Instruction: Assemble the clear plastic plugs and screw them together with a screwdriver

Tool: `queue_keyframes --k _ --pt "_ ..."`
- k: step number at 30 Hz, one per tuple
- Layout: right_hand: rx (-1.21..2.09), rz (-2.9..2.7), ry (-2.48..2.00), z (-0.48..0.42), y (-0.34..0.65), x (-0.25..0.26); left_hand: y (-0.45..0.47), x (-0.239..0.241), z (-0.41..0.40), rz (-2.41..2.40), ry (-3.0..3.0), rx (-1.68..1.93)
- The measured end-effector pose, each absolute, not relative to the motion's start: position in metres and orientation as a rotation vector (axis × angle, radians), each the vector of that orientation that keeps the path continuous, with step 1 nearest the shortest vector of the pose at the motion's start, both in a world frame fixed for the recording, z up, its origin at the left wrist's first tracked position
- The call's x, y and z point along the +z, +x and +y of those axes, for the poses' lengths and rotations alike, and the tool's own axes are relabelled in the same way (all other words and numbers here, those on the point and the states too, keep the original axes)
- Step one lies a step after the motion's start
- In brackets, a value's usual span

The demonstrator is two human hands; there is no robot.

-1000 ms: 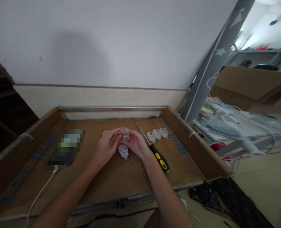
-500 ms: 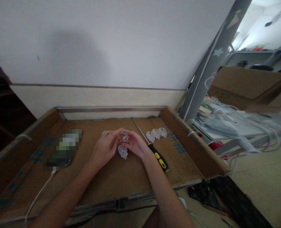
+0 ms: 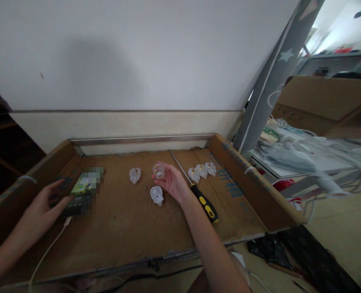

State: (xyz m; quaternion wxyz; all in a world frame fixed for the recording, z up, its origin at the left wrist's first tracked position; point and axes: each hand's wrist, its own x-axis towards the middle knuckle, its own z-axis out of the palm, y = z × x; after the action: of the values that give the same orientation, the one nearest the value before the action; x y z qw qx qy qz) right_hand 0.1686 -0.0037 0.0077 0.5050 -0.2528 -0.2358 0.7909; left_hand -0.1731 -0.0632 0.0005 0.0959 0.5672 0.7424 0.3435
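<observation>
My right hand point(image 3: 172, 182) holds a clear plastic plug part point(image 3: 158, 171) with brass pins just above the cardboard-lined tray point(image 3: 122, 219). A white plug cover point(image 3: 157, 195) lies directly below that hand. Another clear plug part point(image 3: 134, 175) lies to its left. My left hand point(image 3: 43, 207) has its fingers apart and rests against a phone point(image 3: 81, 194) at the tray's left side. A yellow-and-black screwdriver point(image 3: 198, 195) lies beside my right wrist.
Three assembled plug parts point(image 3: 202, 171) sit at the back right of the tray. A white cable point(image 3: 46, 252) runs from the phone to the front edge. A grey post point(image 3: 268, 81), cardboard boxes point(image 3: 323, 106) and bundled white cables point(image 3: 305, 158) stand to the right.
My left hand let go of the plug part and moved left to the phone. My right hand stayed in place with the plug part. The clear part at the left came into view.
</observation>
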Motion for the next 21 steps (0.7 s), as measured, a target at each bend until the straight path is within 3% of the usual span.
queue_keyframes --k 13,17,21 --pt "1.891 -0.567 -0.622 -0.007 0.169 0.009 -0.175 -0.015 -0.065 2.122 1.817 0.895" --pt "1.884 -0.555 -0.630 -0.009 0.168 0.012 -0.163 0.007 -0.073 2.241 1.851 0.839" --pt "1.797 -0.507 -0.659 -0.007 0.168 0.010 -0.131 0.032 -0.080 2.343 2.071 1.052"
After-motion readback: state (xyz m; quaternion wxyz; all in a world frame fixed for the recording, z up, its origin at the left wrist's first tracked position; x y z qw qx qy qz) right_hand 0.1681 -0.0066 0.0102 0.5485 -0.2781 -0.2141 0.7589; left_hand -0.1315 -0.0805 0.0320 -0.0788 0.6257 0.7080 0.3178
